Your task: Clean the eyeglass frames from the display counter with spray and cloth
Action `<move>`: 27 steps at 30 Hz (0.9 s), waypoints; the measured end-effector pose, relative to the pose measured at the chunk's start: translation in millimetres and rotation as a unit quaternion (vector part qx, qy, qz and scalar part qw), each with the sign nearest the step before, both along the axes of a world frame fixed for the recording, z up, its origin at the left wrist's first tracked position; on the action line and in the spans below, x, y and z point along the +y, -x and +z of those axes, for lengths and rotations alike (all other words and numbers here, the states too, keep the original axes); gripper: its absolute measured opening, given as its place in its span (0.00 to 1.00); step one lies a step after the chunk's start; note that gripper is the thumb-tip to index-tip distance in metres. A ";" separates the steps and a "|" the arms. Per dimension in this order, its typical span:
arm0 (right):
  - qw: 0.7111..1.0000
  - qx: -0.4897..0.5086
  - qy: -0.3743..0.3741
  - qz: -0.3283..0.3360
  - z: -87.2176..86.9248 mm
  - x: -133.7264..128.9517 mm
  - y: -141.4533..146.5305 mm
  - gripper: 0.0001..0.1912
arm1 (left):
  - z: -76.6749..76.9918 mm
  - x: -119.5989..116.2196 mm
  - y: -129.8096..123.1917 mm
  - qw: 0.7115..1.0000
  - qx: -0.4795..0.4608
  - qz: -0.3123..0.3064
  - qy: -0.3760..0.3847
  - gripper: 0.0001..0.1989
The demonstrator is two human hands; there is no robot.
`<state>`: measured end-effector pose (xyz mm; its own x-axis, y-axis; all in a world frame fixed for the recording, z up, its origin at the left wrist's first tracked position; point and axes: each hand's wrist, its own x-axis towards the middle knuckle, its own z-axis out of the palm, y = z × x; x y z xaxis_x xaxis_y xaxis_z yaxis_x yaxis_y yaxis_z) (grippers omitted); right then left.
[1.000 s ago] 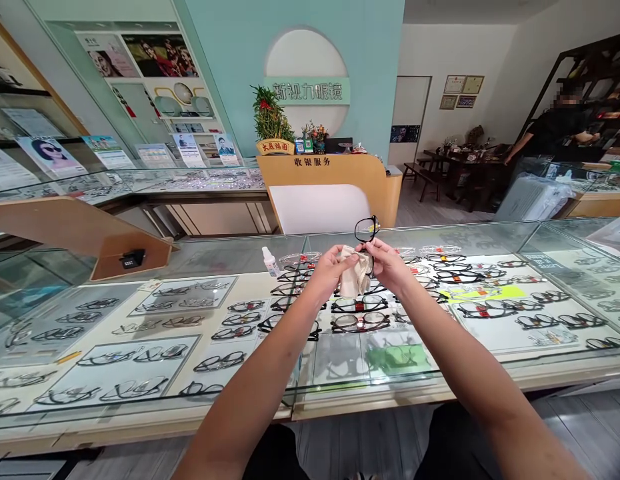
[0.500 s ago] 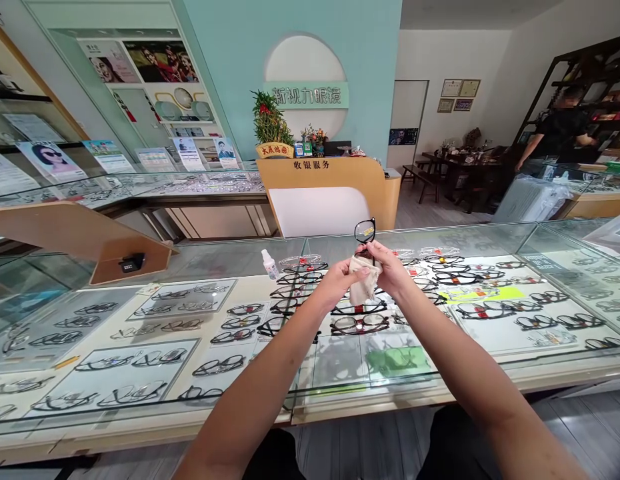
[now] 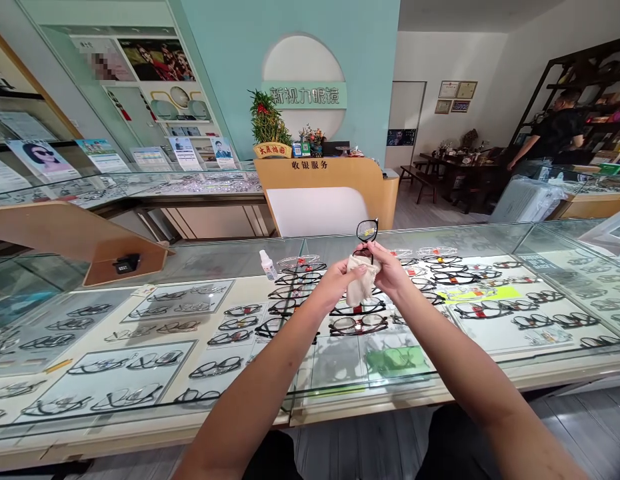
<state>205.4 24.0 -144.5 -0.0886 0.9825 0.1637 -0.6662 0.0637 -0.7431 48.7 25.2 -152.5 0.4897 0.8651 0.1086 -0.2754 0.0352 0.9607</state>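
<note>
A pair of dark-rimmed glasses [image 3: 367, 231] is held above the glass counter, one lens upright over my fingers with a yellow mark on it. My left hand [image 3: 337, 283] pinches a cream cloth [image 3: 361, 283] against the lower lens, which the cloth partly covers. On the other side, my right hand [image 3: 387, 266] grips the frame near its middle and touches the cloth, which hangs down between both hands. A small white spray bottle [image 3: 269, 265] stands upright on the counter to the left of my hands.
Under the counter glass [image 3: 335, 393] lie rows of spectacles [image 3: 359, 324]. A wooden stand [image 3: 110, 240] with a small black device is at the left. Beyond are a cash desk [image 3: 380, 193] and, at the right, a person in black [image 3: 553, 137] beside a wrapped case [image 3: 527, 199].
The glasses have tilted slightly and moved a little to the right in my hands. The view has shifted slightly, and the person at the back has moved a little.
</note>
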 end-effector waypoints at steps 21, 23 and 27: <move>0.999 0.024 -0.020 0.010 1.2 -8.2 18.1 0.20 | 3.5 -7.2 -7.2 0.981 0.003 0.145 -0.129 0.34; 0.999 0.036 -0.021 0.014 2.0 -7.0 14.1 0.19 | 8.4 -10.4 -3.9 0.984 0.013 0.109 -0.141 0.35; 0.999 0.044 -0.018 0.020 16.5 -10.4 13.8 0.18 | 21.8 -17.4 -0.9 0.983 0.012 0.081 -0.162 0.35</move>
<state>191.6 13.6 -128.0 -0.1106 0.9720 0.2075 -0.7308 0.0620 -0.6798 49.6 7.8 -130.8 0.3537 0.8541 0.3813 -0.2298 -0.3158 0.9206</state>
